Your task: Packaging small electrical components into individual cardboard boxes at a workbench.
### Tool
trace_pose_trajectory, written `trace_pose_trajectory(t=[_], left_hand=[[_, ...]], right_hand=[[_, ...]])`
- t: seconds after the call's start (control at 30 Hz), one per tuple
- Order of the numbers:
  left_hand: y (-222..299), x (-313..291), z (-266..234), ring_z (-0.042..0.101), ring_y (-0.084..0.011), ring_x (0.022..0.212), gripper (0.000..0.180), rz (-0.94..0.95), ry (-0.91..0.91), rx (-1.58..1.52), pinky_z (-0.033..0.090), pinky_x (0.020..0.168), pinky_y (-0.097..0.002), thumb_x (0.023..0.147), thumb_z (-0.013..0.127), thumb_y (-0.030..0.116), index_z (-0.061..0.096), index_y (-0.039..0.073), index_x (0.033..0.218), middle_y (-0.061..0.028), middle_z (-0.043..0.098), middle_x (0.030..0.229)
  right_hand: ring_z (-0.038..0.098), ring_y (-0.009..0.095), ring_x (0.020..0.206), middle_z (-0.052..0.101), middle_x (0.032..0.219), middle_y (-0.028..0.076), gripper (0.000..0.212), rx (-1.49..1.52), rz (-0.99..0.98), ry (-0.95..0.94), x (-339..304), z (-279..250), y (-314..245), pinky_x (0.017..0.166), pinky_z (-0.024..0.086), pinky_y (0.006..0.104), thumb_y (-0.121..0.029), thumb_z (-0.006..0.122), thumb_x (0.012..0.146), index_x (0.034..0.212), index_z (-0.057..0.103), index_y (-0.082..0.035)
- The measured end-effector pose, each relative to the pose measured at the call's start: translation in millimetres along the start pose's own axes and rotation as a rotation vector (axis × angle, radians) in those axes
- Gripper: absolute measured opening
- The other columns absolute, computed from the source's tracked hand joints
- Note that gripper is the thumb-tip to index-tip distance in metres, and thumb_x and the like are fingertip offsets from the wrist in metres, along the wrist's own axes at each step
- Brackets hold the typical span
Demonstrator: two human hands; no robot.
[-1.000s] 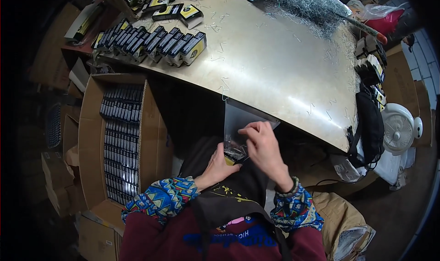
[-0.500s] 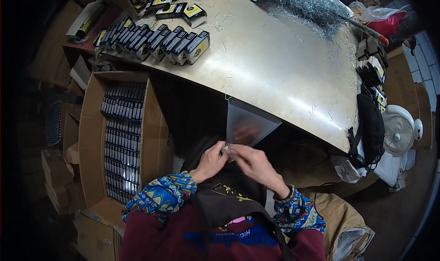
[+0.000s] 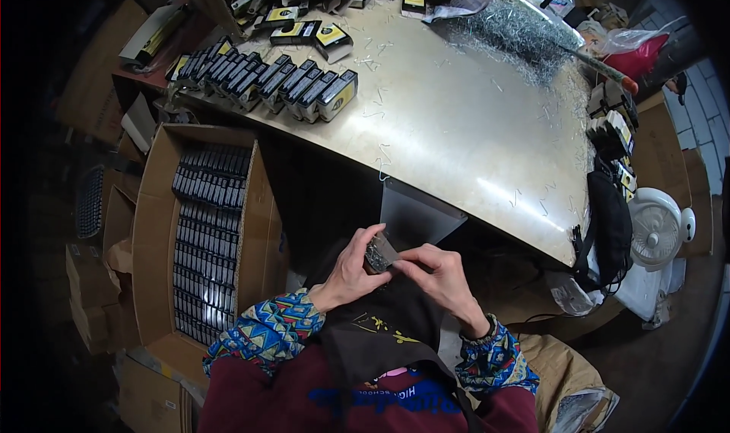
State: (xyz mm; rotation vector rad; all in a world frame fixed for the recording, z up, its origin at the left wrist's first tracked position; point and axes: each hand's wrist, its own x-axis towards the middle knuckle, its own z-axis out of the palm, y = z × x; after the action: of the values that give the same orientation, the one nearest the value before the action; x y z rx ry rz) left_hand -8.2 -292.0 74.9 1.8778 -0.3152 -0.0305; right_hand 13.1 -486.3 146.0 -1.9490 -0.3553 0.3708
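Observation:
My left hand (image 3: 351,272) is wrapped round a small open box (image 3: 378,253), held above my lap just off the table's front edge. Its grey flap stands up, and what looks like a bunch of thin metal wire pieces shows in its mouth. From the right, my right hand (image 3: 441,278) pinches the edge of the box at the flap with thumb and fingertips. Ahead on the metal-topped table (image 3: 449,136) lies a large heap of shiny wire hooks (image 3: 517,34).
A row of small black-and-yellow boxes (image 3: 266,83) lines the table's left edge, with loose ones behind. At left stands a large carton (image 3: 255,205) packed with rows of boxes. A white fan (image 3: 655,228) and a black bag (image 3: 608,212) sit at right.
The small box has come up into clear sight between my hands, tilted with its flap showing. My right hand has moved slightly right and down. The view has shifted a little.

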Motion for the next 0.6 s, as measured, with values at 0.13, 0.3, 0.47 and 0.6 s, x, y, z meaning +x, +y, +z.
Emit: trace_pose_trajectory(t=[0.13, 0.3, 0.47, 0.6], left_hand=[[13.1, 23.0, 4.4, 0.057, -0.0304, 0.095, 0.089, 0.152, 0.117, 0.097, 0.049, 0.082, -0.0364, 0.066, 0.081, 0.006, 0.035, 0.003, 0.142, -0.0159, 0.052, 0.111], [17.0, 43.6, 3.5, 0.061, -0.0349, 0.097, 0.09, 0.513, 0.177, 0.333, 0.05, 0.084, -0.0403, 0.063, 0.082, 0.006, 0.038, 0.0, 0.142, -0.0182, 0.057, 0.119], [20.8, 49.0, 1.9, 0.06, -0.0358, 0.108, 0.094, 0.246, 0.161, 0.229, 0.049, 0.092, -0.0401, 0.064, 0.081, 0.004, 0.034, 0.0, 0.145, -0.0182, 0.057, 0.122], [26.5, 52.1, 0.9, 0.058, -0.0359, 0.111, 0.091, 0.228, 0.185, 0.171, 0.048, 0.094, -0.0397, 0.067, 0.08, 0.006, 0.034, 0.002, 0.146, -0.0183, 0.055, 0.125]], right_hand=[[0.065, 0.016, 0.071, 0.068, 0.083, 0.01, 0.015, -0.162, -0.144, 0.18, 8.2, -8.1, -13.2, 0.063, 0.05, 0.0256, -0.005, 0.074, 0.083, 0.096, 0.072, -0.001], [0.067, 0.02, 0.082, 0.07, 0.093, 0.011, 0.02, -0.136, -0.223, 0.361, 26.4, -9.1, -23.8, 0.071, 0.053, 0.0273, -0.003, 0.073, 0.081, 0.101, 0.07, 0.0], [0.066, 0.026, 0.081, 0.071, 0.098, 0.011, 0.023, -0.391, -0.456, 0.444, 33.6, -9.2, -16.7, 0.07, 0.053, 0.0302, 0.002, 0.074, 0.076, 0.099, 0.072, -0.003], [0.065, 0.026, 0.093, 0.07, 0.105, 0.013, 0.032, -0.354, -0.52, 0.359, 36.8, -11.6, -28.9, 0.081, 0.053, 0.0315, 0.0, 0.076, 0.075, 0.107, 0.069, -0.001]])
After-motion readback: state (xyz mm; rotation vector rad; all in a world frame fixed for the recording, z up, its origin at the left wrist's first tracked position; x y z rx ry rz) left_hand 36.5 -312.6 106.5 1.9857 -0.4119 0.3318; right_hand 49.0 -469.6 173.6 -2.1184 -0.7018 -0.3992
